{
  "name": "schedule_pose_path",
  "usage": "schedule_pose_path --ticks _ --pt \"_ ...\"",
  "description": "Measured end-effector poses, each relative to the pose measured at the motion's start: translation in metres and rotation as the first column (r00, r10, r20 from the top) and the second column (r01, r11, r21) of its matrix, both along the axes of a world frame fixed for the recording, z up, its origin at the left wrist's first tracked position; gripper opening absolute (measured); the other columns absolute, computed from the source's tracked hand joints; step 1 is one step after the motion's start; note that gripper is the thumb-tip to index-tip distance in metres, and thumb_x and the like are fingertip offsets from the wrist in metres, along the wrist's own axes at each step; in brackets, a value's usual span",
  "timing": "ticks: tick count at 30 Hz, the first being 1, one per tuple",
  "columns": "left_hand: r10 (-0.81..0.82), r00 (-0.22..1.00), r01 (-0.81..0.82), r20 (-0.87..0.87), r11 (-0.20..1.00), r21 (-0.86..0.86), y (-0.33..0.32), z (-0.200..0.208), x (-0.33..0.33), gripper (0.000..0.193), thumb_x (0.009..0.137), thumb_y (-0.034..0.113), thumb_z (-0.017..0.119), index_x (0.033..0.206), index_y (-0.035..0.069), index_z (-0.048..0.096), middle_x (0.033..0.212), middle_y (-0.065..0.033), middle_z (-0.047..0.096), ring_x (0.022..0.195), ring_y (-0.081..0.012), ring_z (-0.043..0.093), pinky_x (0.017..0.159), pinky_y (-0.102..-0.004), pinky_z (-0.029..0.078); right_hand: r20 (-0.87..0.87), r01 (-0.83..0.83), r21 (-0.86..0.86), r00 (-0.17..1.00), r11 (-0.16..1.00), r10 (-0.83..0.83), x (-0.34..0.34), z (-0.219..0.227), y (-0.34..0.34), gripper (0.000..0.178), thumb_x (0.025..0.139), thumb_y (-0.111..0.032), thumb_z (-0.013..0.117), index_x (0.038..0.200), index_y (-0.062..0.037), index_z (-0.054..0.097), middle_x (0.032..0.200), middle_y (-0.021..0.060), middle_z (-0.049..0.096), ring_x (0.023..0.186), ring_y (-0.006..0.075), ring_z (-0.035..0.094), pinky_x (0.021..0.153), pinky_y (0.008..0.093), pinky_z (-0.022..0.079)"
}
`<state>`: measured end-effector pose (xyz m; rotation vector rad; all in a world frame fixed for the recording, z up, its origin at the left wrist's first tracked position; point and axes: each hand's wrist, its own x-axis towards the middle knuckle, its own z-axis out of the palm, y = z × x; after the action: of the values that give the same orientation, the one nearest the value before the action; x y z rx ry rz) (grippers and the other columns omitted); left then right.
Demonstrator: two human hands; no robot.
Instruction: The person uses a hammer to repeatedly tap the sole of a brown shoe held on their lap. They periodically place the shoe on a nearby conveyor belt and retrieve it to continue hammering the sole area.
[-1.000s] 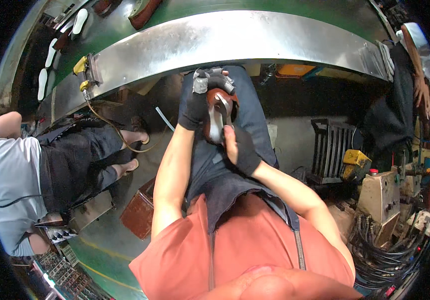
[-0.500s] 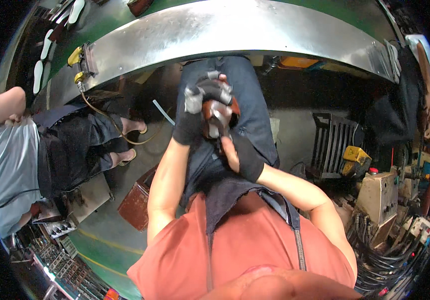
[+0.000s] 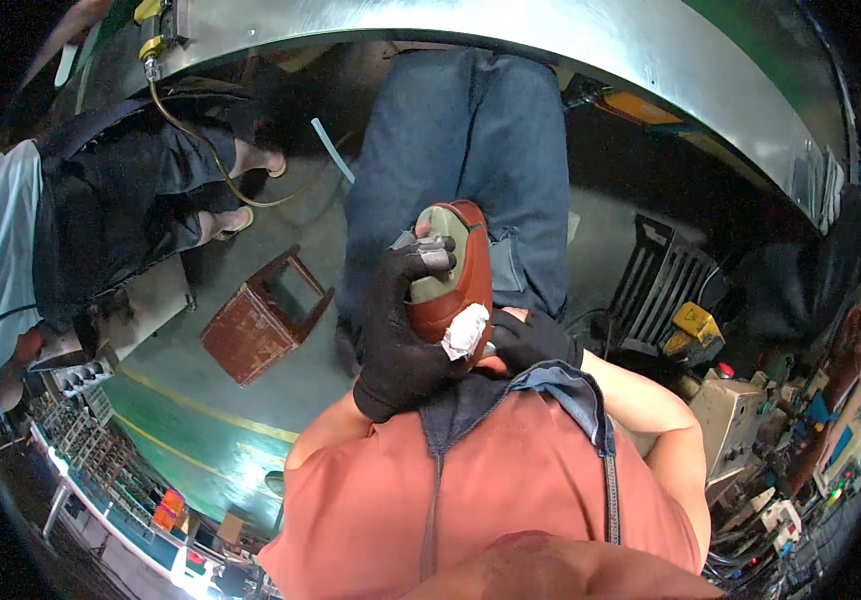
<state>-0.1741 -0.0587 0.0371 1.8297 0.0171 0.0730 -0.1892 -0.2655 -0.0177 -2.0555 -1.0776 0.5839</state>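
A brown leather shoe upper [image 3: 479, 275] stretched over a grey-green form [image 3: 441, 290] is held above my lap, its underside turned up. My left hand [image 3: 401, 325], in a black glove with wrapped fingertips, grips it from the left. Its fingers lie across the form, and a white wrapping, seemingly on the thumb, presses on the near end. My right hand [image 3: 534, 342], in a black fingerless glove, is closed close to the near right side of the shoe upper. A small pale bit shows by its fingers; most of what it holds is hidden.
A metal bench [image 3: 451, 22] runs along the far side, with a yellow tool [image 3: 153, 35] and its hose at left. A brown stool [image 3: 251, 328] lies on the floor. Another person's legs [image 3: 216, 190] are at left. A control box [image 3: 729, 425] stands at right.
Both hands have come closer to my body with the shoe upper, which now shows its grey-green underside. The view has shifted, so the bench sits higher in the picture.
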Motion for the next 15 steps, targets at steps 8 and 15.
schedule_pose_path --ticks 8,15 --pt "0.015 1.0 -0.015 -0.008 1.0 -0.021 -0.01 0.008 0.01 0.072 0.067 0.023 0.08 0.125 0.001 0.042 0.124 -0.0152 0.048 0.118 -0.0291 0.047 0.102 -0.0393 0.034 -0.156 -0.007 0.026 0.988 1.0 0.011 0.012 0.008 -0.009 0.045 0.071 -0.03 0.071 0.106 -0.0059 0.057 0.105 0.0134 0.059 0.094 0.0298 0.059 0.076 0.0372 0.049" --pt "-0.179 0.971 0.091 -0.156 0.886 -0.454 0.004 -0.084 0.029 0.071 0.086 0.038 0.059 0.137 0.0 0.028 0.138 -0.0166 0.037 0.129 -0.0267 0.035 0.108 -0.0405 0.027 -0.078 0.025 0.042 0.997 0.999 -0.022 0.023 0.004 -0.033 0.033 0.084 -0.026 0.061 0.107 -0.004 0.056 0.099 0.0169 0.06 0.087 0.0316 0.06 0.075 0.0415 0.048"
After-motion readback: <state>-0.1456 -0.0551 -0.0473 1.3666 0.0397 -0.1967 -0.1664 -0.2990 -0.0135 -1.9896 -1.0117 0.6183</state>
